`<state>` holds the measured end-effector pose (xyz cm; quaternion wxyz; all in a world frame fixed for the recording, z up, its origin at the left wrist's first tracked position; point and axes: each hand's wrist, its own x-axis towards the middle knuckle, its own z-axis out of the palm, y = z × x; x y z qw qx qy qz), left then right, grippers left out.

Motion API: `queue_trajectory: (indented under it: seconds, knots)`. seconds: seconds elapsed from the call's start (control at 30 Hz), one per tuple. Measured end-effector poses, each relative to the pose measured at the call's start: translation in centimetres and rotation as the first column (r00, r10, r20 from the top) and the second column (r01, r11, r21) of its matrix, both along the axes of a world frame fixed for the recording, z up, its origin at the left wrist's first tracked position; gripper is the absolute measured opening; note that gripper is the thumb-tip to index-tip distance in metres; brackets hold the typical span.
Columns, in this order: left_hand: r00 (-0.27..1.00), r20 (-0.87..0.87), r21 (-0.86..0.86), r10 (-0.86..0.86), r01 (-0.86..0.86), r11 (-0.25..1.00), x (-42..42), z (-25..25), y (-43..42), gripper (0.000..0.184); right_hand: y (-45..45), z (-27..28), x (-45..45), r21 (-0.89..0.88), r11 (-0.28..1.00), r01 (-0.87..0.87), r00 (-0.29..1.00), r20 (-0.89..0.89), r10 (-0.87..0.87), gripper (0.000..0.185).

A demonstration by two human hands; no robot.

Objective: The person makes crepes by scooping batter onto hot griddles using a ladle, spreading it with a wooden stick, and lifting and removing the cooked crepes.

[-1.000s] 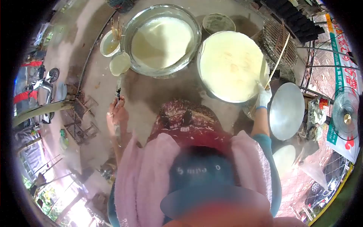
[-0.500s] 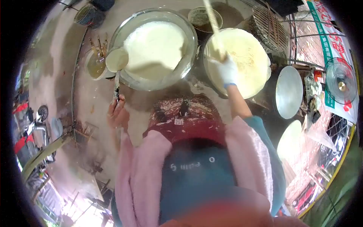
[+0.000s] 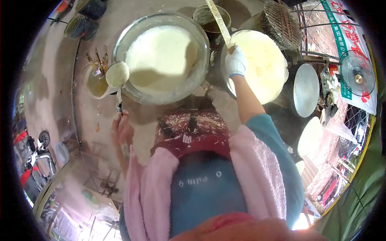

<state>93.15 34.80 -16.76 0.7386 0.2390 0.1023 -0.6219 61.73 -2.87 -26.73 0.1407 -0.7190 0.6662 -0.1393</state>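
My left hand (image 3: 122,127) is bare and closed around the dark handle of a ladle (image 3: 118,74). The ladle's round bowl, coated pale, hangs at the left rim of a wide metal basin (image 3: 122,38) of creamy white batter (image 3: 161,50). My right hand (image 3: 236,63), in a white glove, grips a long flat wooden stick (image 3: 219,23) that points up and away. That hand is over the left edge of a round griddle, where a thin pale-yellow sheet of batter (image 3: 263,68) covers the surface. Whether the stick's lower end touches the sheet is hidden by the glove.
A bucket (image 3: 93,86) with sticks stands left of the basin, and a dirty pot (image 3: 212,18) behind. Right of the griddle are a round metal lid (image 3: 306,90), a pale disc (image 3: 310,136) and a grate-topped drum (image 3: 281,26). Dark buckets (image 3: 80,27) stand far left.
My right hand and the stick have moved left and up, from over the batter sheet to its edge. The ladle has shifted slightly left and down in view. The camera has tilted a little.
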Motion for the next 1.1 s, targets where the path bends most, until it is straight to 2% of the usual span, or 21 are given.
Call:
queue_trajectory:
  seconds: [0.17, 0.2, 0.23, 0.27, 0.33, 0.4, 0.47, 0.57, 0.63, 0.7, 0.73, 0.77, 0.8, 0.83, 0.87, 0.9, 0.93, 1.03, 1.07, 1.1]
  knots:
    - [0.997, -0.074, -0.08, -0.03, 0.024, 0.997, -0.7, -0.6, -1.5, 0.033, 0.3, 6.3, -3.2, -0.006, 1.0, 0.008, 0.994, 0.106, -0.007, 0.021]
    - [0.996, -0.079, -0.095, -0.029, 0.021, 0.995, -1.2, -0.1, -2.2, 0.034, -0.9, 4.8, -5.5, -0.039, 0.999, 0.02, 0.993, 0.117, -0.015, 0.02]
    - [0.996, -0.086, -0.11, -0.028, 0.018, 0.994, -1.6, 0.3, -2.8, 0.034, -1.3, 5.7, -7.2, -0.074, 0.997, 0.031, 0.993, 0.118, -0.022, 0.019]
    - [0.997, -0.074, -0.064, -0.023, 0.018, 0.998, -1.7, 0.4, -3.2, 0.034, -1.4, 6.8, -9.0, -0.112, 0.993, 0.043, 0.993, 0.117, -0.029, 0.019]
    - [0.999, -0.052, 0.033, -0.015, 0.017, 0.999, -2.0, 0.4, -4.0, 0.034, -1.4, 12.0, -11.2, -0.048, 0.992, 0.117, 0.993, -0.025, -0.119, 0.024]
    - [0.986, 0.168, 0.361, -0.013, -0.049, 0.931, -2.7, 1.3, -5.4, 0.033, -3.3, 13.3, -15.5, -0.181, 0.974, 0.135, 0.989, -0.036, -0.144, 0.033]
    - [0.972, 0.233, 0.494, -0.004, -0.115, 0.862, -3.0, 0.7, -6.1, 0.032, -5.3, 17.5, -18.2, -0.167, 0.972, 0.167, 0.967, -0.165, -0.194, 0.04]
    - [0.986, 0.159, 0.517, 0.041, -0.118, 0.848, -3.3, -0.7, -6.7, 0.032, -11.2, 22.4, -22.6, -0.245, 0.969, -0.038, 0.932, -0.358, -0.054, 0.036]
    - [0.983, 0.184, 0.577, -0.021, -0.091, 0.812, -5.4, 2.3, -9.2, 0.032, -14.7, 26.4, -22.3, -0.225, 0.956, -0.188, 0.9, -0.43, 0.076, 0.037]
    - [0.966, 0.225, 0.622, -0.126, -0.043, 0.782, -4.8, -2.7, -7.3, 0.036, -17.7, 30.2, -20.1, -0.224, 0.93, -0.29, 0.882, -0.441, 0.169, 0.041]
    - [0.986, 0.162, 0.543, -0.038, -0.057, 0.838, -5.9, -0.7, -8.8, 0.033, -19.1, 31.6, -19.2, -0.234, 0.921, -0.312, 0.88, -0.436, 0.187, 0.041]
    - [0.996, 0.082, 0.464, 0.04, -0.074, 0.883, -7.0, 1.4, -10.2, 0.032, -22.3, 32.2, -19.9, -0.211, 0.938, -0.276, 0.838, -0.531, 0.127, 0.042]
    - [0.997, 0.054, 0.415, 0.048, -0.066, 0.908, -7.6, 1.9, -11.0, 0.032, -25.8, 32.6, -20.5, -0.193, 0.952, -0.239, 0.784, -0.617, 0.072, 0.043]
    - [0.998, 0.029, 0.363, 0.056, -0.063, 0.93, -8.3, 2.3, -11.4, 0.033, -27.2, 33.3, -19.9, -0.279, 0.905, -0.32, 0.869, -0.467, 0.164, 0.044]
    - [0.998, 0.005, 0.313, 0.064, -0.063, 0.948, -8.9, 2.8, -11.7, 0.033, -28.6, 34.5, -19.3, -0.299, 0.907, -0.297, 0.842, -0.53, 0.102, 0.044]
    - [0.998, -0.001, 0.287, 0.064, -0.061, 0.956, -9.4, 2.9, -11.8, 0.033, -27.7, 36.8, -16.9, -0.207, 0.974, -0.093, 0.943, -0.331, 0.02, 0.037]
    - [0.998, -0.001, 0.27, 0.065, -0.062, 0.961, -9.8, 2.8, -12.2, 0.032, -27.2, 38.4, -15.5, -0.064, 0.994, 0.092, 0.987, -0.129, -0.099, 0.037]
    - [0.997, 0.007, 0.248, 0.073, -0.072, 0.966, -11.0, 2.2, -13.3, 0.031, -40.6, 32.9, -25.2, -0.384, 0.923, 0.004, 1.0, -0.018, -0.012, 0.039]
    - [0.997, 0.015, 0.252, 0.079, -0.08, 0.964, -11.3, 2.1, -13.5, 0.031, -39.9, 32.1, -24.8, -0.38, 0.915, 0.131, 0.987, 0.134, -0.086, 0.036]
    - [0.996, 0.02, 0.253, 0.082, -0.084, 0.964, -11.8, 2.0, -14.0, 0.031, -42.5, 30.1, -27.8, -0.456, 0.887, -0.076, 0.935, -0.342, -0.095, 0.035]
